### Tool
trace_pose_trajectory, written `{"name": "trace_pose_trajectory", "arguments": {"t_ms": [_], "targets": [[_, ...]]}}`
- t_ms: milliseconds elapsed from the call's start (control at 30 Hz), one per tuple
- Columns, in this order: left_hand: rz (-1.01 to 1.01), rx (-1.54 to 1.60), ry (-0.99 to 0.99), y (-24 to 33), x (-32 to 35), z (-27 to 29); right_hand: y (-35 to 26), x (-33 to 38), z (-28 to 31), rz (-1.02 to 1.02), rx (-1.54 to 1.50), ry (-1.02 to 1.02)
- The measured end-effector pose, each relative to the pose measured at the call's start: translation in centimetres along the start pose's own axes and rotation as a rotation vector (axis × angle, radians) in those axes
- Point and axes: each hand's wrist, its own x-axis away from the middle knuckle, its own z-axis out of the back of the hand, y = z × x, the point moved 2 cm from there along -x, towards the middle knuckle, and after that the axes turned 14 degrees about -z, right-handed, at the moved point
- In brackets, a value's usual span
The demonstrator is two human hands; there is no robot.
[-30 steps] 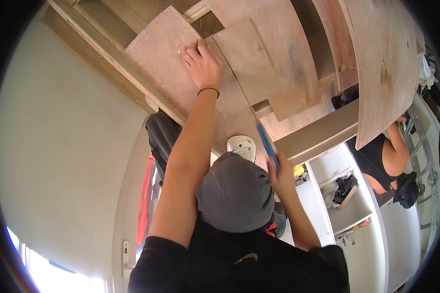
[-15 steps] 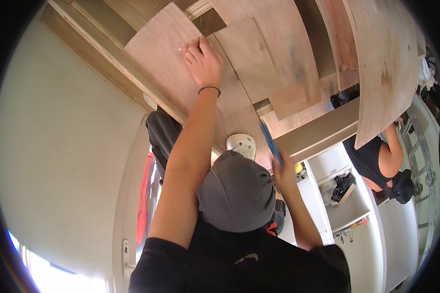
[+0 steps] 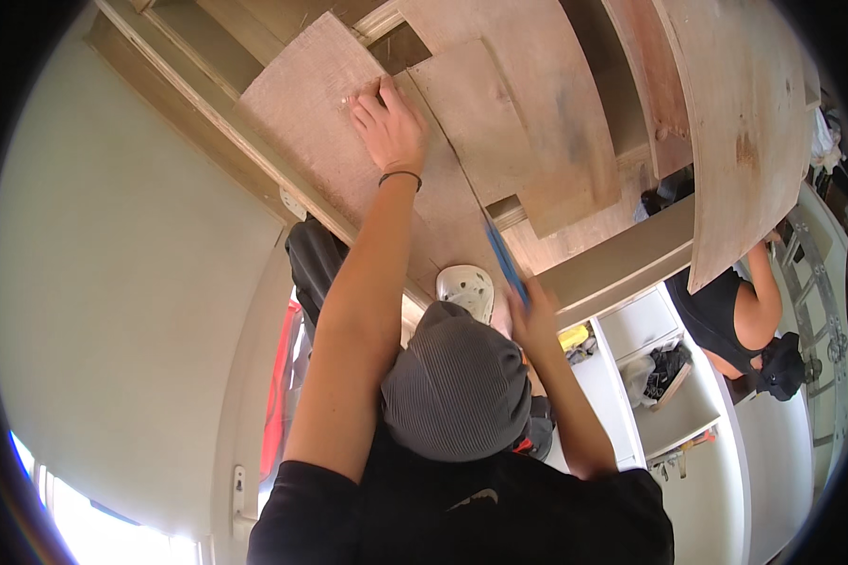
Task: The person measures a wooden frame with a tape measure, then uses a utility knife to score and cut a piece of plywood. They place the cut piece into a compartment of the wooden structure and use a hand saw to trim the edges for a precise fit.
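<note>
My left hand (image 3: 391,127) presses on a light plywood board (image 3: 301,104), its fingers spread and slightly bent near the board's far right side. In my right hand (image 3: 534,315), closed at the board's near right edge, is a long narrow blue tool (image 3: 504,254) that looks like a hand saw seen edge-on. Its far end meets the seam between this board and the plywood piece (image 3: 476,122) beside it. A white, paint-spotted shoe (image 3: 466,290) rests on the near end of the board.
A wooden frame rail (image 3: 622,250) runs below the boards, and a curved plywood sheet (image 3: 740,141) leans at the right. White shelving (image 3: 669,405) stands lower right. Another person in black (image 3: 725,306) is near a metal ladder (image 3: 815,301). A pale wall panel fills the left.
My right hand and the blue tool have moved away from me and slightly left along the board's edge. My left hand stays in place on the board.
</note>
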Motion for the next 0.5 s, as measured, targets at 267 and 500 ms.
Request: {"name": "trace_pose_trajectory", "arguments": {"t_ms": [267,500], "targets": [[-0.006,0.032,0.094,0.0,-0.6,0.6,2.7,-8.4,-7.4,-0.064,-0.028,0.014],[-0.05,0.059,0.176,0.2,-0.3,0.6,-1.2,-9.6,-5.4,-0.058,0.091,0.035]]}}
